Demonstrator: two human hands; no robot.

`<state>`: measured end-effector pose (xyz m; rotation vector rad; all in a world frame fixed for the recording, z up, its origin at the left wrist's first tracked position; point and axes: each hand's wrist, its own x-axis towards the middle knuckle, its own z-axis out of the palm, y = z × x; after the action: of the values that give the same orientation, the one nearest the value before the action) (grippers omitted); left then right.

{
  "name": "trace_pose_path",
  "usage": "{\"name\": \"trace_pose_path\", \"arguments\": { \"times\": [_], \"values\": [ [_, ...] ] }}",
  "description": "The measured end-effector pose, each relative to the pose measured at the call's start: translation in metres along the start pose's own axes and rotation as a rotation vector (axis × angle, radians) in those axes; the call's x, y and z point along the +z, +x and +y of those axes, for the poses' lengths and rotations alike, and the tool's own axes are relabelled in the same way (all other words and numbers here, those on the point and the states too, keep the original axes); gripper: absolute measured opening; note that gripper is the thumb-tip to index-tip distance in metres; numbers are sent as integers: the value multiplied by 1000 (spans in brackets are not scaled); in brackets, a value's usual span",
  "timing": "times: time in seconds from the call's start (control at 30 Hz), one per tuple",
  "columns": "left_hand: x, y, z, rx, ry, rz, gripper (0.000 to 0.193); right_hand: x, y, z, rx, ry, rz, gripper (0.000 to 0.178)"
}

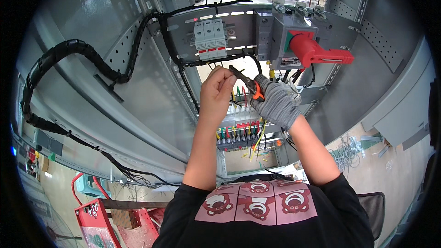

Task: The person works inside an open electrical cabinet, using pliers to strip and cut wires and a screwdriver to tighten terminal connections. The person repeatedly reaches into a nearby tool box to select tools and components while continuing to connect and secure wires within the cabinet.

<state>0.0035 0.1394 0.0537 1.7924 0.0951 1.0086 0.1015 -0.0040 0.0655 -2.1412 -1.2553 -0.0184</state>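
My right hand (279,103), in a grey knitted glove, grips pliers (250,85) with dark jaws and orange-and-black handles. The pliers' jaws point up and left, reaching the fingertips of my left hand (218,86). That hand is bare and closed in a pinch; what lies between its fingers is too small and hidden to name. Both hands are inside a grey metal cabinet, just below a black wire bundle (216,60). Above my left hand, a block of grey fuse holders (210,39) with red marks sits on the crossbar.
A switch with a red handle (321,54) juts out at the right. Below the hands runs a row of breakers with coloured wires (239,134). A thick black wrapped cable (69,48) loops along the left. A red cart (96,222) stands lower left; loose wire (347,154) lies on the floor.
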Motion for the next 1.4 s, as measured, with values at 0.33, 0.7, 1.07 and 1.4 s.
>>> {"name": "trace_pose_path", "arguments": {
  "times": [0.33,0.7,1.07,1.4],
  "values": [
    [-5,-5,6,-7,-175,-85,10,-3,-16,-4,126,961,-332,38],
    [-9,-1,-13,16,-141,135,9,-22,-64,-10,161,784,494,48],
    [5,-17,-12,206,427,118,12,14,-145,12,104,352,100,56],
    [-9,-16,-59,431,249,386,13,72,-233,30,371,511,5,36]
  ]
}}
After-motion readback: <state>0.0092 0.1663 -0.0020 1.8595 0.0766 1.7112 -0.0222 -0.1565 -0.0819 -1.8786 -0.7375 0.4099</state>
